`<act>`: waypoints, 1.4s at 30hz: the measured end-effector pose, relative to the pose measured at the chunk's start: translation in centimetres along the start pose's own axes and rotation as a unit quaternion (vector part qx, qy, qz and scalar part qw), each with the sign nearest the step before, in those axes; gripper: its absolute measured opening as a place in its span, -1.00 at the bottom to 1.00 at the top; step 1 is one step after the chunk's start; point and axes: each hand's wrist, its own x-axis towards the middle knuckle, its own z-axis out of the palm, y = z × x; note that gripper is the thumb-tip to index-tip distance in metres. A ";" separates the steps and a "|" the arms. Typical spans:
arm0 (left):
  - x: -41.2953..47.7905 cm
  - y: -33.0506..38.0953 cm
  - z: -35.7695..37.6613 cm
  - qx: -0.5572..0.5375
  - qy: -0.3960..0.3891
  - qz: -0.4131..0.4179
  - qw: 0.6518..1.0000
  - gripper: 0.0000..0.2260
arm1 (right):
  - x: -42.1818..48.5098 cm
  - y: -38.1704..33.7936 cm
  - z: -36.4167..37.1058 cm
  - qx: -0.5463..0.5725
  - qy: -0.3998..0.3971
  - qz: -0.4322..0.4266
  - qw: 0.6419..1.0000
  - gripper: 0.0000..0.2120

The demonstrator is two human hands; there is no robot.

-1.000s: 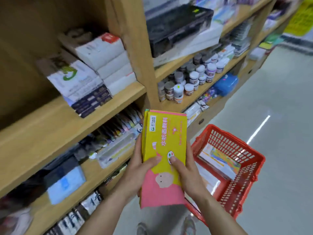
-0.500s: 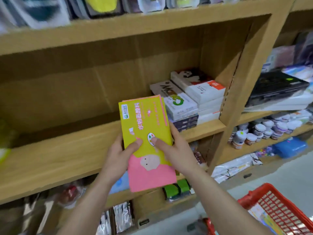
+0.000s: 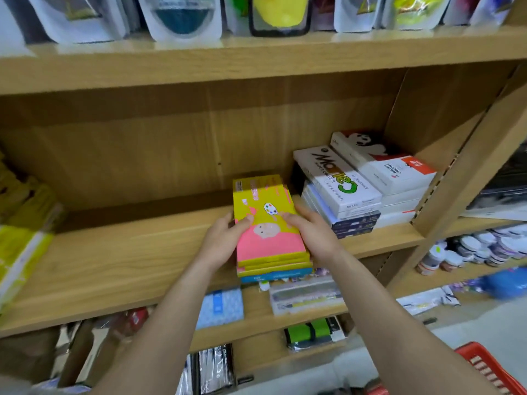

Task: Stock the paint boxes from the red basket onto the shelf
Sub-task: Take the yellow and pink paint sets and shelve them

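A stack of several yellow and pink paint boxes [image 3: 265, 223] lies flat on the wooden shelf [image 3: 119, 260], its near end sticking out past the front edge. My left hand [image 3: 225, 240] grips the stack's left side, thumb on the top box. My right hand [image 3: 312, 233] grips the right side, thumb on top as well. Only a corner of the red basket [image 3: 490, 366] shows at the bottom right, on the floor.
White watercolour boxes [image 3: 362, 181] are stacked just right of my stack, against the shelf upright [image 3: 467, 166]. Yellow packs [image 3: 20, 252] lie at the far left. Pouches hang on the shelf above; small items fill the shelves below, and paint jars [image 3: 473, 249] stand at right.
Both hands carried the stack up from beside the basket and laid it flat on the shelf. The view swung from the aisle floor up to the shelf.
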 end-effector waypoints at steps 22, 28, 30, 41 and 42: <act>0.6 -0.8 5.7 0.064 -0.040 0.036 0.996 -0.40 | -6.9 7.3 1.1 -0.178 0.216 -0.101 0.955 -0.37; 1.7 0.6 3.7 0.160 -0.069 0.062 0.983 -0.44 | -6.0 7.3 0.6 -0.265 0.191 -0.098 0.940 -0.33; 1.7 0.6 3.6 0.172 -0.068 0.097 0.978 -0.20 | -6.0 7.6 0.8 -0.299 0.186 -0.096 0.931 -0.29; 0.6 0.9 4.3 0.259 -0.010 0.137 0.956 -0.12 | -6.8 7.5 -0.6 -0.269 0.142 -0.100 0.947 -0.27; -0.6 0.9 4.6 0.259 0.037 0.182 0.948 -0.19 | -7.5 7.4 -1.2 -0.243 0.143 -0.102 0.954 -0.27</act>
